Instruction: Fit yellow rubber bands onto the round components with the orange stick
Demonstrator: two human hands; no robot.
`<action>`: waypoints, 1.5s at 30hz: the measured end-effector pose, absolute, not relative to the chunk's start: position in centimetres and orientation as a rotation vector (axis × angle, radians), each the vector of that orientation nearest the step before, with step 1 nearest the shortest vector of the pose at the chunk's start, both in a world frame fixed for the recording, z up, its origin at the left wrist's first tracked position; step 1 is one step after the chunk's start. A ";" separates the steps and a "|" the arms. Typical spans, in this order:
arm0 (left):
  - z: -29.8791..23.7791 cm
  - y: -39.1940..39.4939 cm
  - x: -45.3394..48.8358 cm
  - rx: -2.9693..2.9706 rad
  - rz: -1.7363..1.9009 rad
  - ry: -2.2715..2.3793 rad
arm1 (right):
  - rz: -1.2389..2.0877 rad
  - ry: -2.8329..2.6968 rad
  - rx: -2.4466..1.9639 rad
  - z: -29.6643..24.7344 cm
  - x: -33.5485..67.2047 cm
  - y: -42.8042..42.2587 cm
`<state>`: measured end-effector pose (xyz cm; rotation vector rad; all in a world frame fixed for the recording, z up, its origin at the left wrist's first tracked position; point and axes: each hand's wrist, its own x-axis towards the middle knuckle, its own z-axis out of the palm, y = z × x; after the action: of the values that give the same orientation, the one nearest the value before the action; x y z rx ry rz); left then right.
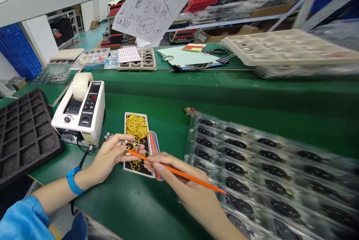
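My left hand [110, 154], with a blue wrist strap [73, 181] on its wrist, grips a small round watch-like part [130, 145] between thumb and fingers. Pen-style, my right hand [179, 174] holds an orange pointed stick [193, 181], its tip touching or very near that part. Under both hands lies a white-rimmed box [125, 120] with yellow ring-shaped pieces [136, 127] heaped at its far end and a few more on its dark floor. Beside the box, another orange strip [153, 143] rests on a translucent lid [159, 175].
A white tape dispenser [81, 111] stands left, near a black foam tray [25, 131]. Clear blister trays [224, 150] holding black oval parts cover the right side. A small metallic part [191, 111] lies behind them. Beige trays [291, 45], scissors and papers line the back ledge.
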<state>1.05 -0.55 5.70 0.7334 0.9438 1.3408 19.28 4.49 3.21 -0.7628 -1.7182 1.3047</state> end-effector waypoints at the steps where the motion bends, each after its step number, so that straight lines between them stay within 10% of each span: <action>1: 5.6 -0.6 1.0 0.736 1.333 0.939 | 1.286 -1.736 -0.728 3.3 19.2 4.5; 15: 6.1 -0.5 0.8 0.656 1.250 0.989 | 0.422 -2.281 -0.119 2.7 20.4 5.0; 30: 5.1 -1.3 1.8 0.699 1.241 0.927 | 0.630 -1.955 -0.518 3.9 18.7 3.4; 45: 5.1 -0.7 1.5 0.686 1.219 1.069 | -0.024 -2.266 -0.207 3.3 19.6 4.4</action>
<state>1.47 -0.72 5.07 0.6860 1.0687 1.2191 19.58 4.39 3.26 -0.2066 -2.2656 -0.0245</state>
